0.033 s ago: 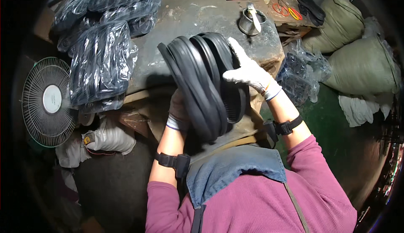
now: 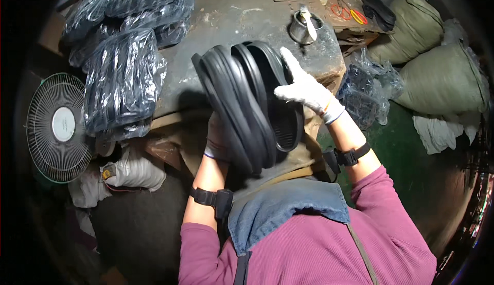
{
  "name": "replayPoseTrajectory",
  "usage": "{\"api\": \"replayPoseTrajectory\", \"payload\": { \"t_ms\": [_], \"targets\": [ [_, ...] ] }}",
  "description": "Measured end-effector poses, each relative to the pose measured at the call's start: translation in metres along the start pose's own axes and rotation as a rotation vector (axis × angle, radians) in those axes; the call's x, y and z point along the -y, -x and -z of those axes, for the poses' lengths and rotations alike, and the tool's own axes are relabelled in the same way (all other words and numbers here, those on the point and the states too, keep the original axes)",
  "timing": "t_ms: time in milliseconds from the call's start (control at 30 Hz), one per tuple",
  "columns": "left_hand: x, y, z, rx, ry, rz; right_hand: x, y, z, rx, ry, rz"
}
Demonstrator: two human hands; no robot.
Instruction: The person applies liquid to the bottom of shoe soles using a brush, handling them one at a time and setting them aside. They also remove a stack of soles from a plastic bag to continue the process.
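Observation:
A stack of several black rubber shoe soles stands on edge in front of me, over the near edge of the workbench. My left hand, in a pale glove, grips the stack from its lower left side; its fingers are hidden behind the soles. On the other side, my right hand, in a white glove, is spread with thumb and fingers apart. It is beside the rightmost sole, and whether the fingertips touch it I cannot tell.
Plastic-wrapped bundles of black soles are piled on the left of the workbench. A fan stands further left. A metal pot with a brush sits at the right. Scissors and large green sacks are beyond it.

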State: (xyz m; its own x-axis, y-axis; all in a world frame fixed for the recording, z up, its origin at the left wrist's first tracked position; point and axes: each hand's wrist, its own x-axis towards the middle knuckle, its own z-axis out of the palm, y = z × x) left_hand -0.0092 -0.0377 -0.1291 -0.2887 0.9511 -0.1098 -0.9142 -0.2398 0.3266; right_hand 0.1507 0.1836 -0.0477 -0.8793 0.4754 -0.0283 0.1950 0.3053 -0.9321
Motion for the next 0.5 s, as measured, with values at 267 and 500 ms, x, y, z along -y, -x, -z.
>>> {"api": "replayPoseTrajectory", "payload": {
  "t_ms": [267,500],
  "targets": [
    [-0.005,-0.007,0.0,-0.113,0.003,-0.062,-0.032,-0.015,0.01,-0.031,-0.322,-0.079],
    [-0.11,0.027,-0.017,-0.535,-0.299,-0.216,-0.022,-0.022,0.024,0.073,-0.632,-0.177]
  ]
}}
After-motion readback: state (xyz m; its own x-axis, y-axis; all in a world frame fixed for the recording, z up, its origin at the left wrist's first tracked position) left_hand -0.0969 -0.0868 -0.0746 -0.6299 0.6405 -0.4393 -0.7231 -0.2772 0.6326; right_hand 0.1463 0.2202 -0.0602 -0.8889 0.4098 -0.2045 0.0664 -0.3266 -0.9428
